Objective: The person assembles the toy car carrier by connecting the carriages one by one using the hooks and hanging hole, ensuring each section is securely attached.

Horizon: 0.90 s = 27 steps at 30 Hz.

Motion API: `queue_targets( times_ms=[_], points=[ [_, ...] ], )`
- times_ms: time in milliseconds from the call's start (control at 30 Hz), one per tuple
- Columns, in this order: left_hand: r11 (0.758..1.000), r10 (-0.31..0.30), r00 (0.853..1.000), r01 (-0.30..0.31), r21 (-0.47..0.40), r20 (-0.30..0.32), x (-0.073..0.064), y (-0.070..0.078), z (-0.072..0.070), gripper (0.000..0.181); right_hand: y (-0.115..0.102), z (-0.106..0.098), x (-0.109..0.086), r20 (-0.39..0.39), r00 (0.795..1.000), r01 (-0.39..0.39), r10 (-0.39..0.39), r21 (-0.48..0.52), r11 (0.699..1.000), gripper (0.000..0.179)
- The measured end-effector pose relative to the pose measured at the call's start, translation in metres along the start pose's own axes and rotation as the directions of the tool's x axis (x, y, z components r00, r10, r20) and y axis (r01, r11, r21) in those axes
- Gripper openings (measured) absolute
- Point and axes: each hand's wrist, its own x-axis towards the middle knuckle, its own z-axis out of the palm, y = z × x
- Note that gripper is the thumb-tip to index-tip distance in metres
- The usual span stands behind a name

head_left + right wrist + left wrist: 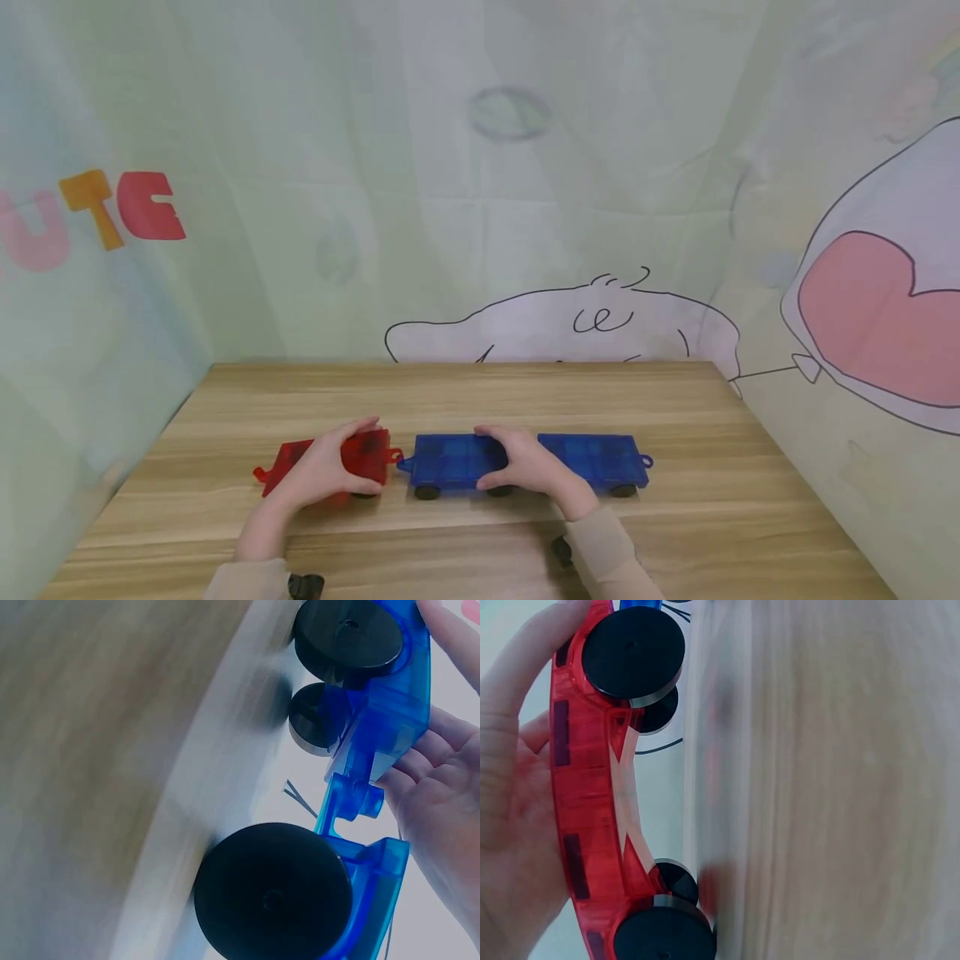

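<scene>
My left hand (326, 467) grips a red translucent toy car base (366, 454) from above, thumb on the near side and fingers on the far side. In the left wrist view this red base (592, 802) tilts, with the black wheels (634, 652) at its blue-facing end off the wood. Its ring at the right end is close to the hook of a blue toy car base (442, 458). That blue base is held across its right end by my right hand (525, 462). Behind it, a second blue base (592, 458) is joined by a coupling (352, 796), seen in the right wrist view.
Everything stands on a wood-grain table (480, 550). Printed cloth (450, 208) hangs at the table's back and sides. Dark wrist camera mounts (306, 586) sit by both sleeves, low over the near part of the table.
</scene>
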Motion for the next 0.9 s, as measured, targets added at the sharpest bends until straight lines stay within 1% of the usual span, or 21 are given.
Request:
queue_targets(
  times_ms=[367,600,900],
  points=[
    [1.000,0.008,1.000,-0.008,-0.010,0.004,0.0012,-0.0010,0.0015,0.092,0.0003,0.0019,0.0027,0.004,1.000,-0.008,0.008,-0.005,1.000,0.077],
    [1.000,0.026,1.000,-0.026,-0.010,0.000,0.0020,-0.0036,0.0021,0.092,-0.0005,0.0024,0.0034,0.005,1.000,-0.001,0.001,-0.001,1.000,0.077],
    [0.998,0.053,0.999,-0.053,0.018,-0.007,0.0031,-0.0059,0.0028,0.090,-0.0017,0.0022,0.0034,0.006,1.000,0.004,-0.004,0.000,1.000,0.077]
  ],
)
